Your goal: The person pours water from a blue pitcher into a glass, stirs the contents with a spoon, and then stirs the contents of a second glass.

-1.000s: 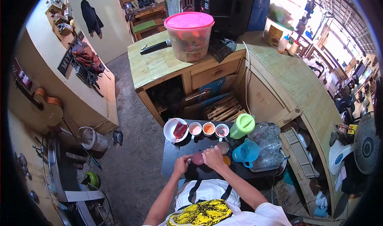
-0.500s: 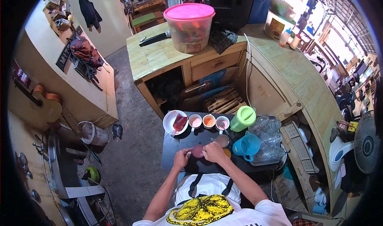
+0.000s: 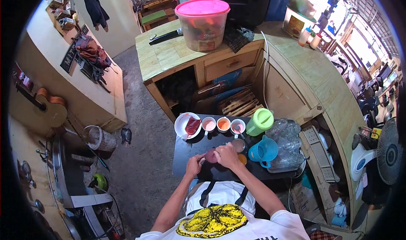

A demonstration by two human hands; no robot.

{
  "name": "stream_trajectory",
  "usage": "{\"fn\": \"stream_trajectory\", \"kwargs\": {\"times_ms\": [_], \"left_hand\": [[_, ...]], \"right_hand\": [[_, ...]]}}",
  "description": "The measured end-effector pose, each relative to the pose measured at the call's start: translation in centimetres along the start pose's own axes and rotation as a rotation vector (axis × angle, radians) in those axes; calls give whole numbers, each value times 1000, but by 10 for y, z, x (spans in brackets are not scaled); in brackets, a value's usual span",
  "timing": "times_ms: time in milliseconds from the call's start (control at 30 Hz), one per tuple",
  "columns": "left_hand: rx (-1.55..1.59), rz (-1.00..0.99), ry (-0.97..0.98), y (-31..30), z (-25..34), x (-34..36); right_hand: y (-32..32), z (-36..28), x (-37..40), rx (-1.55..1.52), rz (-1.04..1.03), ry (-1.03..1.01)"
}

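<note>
A round glass of dark pink drink point(image 3: 211, 156) is between my hands over the black table point(image 3: 185, 158). My left hand point(image 3: 194, 164) is closed, its fingertips at the glass's left side. From the right, my right hand point(image 3: 227, 155) grips the same glass, fingers bent against its edge. Just past the right hand are a glass with a murky pinkish content point(image 3: 238, 145) and one with an orange-yellow content point(image 3: 242, 159). Along the far edge stand a white bowl point(image 3: 179, 127) with a red packet point(image 3: 193, 126), and white cups of pink point(image 3: 208, 124), orange point(image 3: 223, 123) and pale pink point(image 3: 237, 125) contents.
A green lidded pitcher point(image 3: 259, 122) and a blue jug point(image 3: 262, 152) stand to the right, beside a tray of several clear glasses point(image 3: 284, 149). Behind the table rises a wooden counter point(image 3: 167, 60) bearing a pink-lidded tub point(image 3: 203, 26). A bucket point(image 3: 100, 139) stands on the floor at left.
Both hands and the glass have shifted slightly away from my body. The right fingers now cover more of the glass. The whole view has tilted a little.
</note>
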State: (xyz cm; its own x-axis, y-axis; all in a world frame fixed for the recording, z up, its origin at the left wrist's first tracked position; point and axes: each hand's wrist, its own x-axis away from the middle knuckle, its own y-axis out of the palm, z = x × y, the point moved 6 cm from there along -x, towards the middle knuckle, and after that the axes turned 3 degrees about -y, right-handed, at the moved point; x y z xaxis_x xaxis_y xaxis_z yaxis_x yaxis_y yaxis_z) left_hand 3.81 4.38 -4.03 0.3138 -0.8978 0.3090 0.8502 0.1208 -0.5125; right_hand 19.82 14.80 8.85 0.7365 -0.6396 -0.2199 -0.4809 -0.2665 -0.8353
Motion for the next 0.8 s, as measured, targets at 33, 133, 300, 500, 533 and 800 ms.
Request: {"fn": "stream_trajectory", "kwargs": {"times_ms": [33,133,300,500,533,800], "left_hand": [[-32,10,27,-2,4,1],[-97,35,86,-6,13,4],[-81,13,80,-7,19,5],[-89,0,59,-10,25,6],[-85,-5,57,-9,22,7],[-110,-21,76,-10,21,4]], "right_hand": [[1,1,0,35,-18,8],[8,7,2,93,-126,15],[13,1,8,-87,-129,-35],[10,4,5,129,-119,-124],[12,3,7,102,-159,-138],[-6,1,-6,70,-26,-53]]}}
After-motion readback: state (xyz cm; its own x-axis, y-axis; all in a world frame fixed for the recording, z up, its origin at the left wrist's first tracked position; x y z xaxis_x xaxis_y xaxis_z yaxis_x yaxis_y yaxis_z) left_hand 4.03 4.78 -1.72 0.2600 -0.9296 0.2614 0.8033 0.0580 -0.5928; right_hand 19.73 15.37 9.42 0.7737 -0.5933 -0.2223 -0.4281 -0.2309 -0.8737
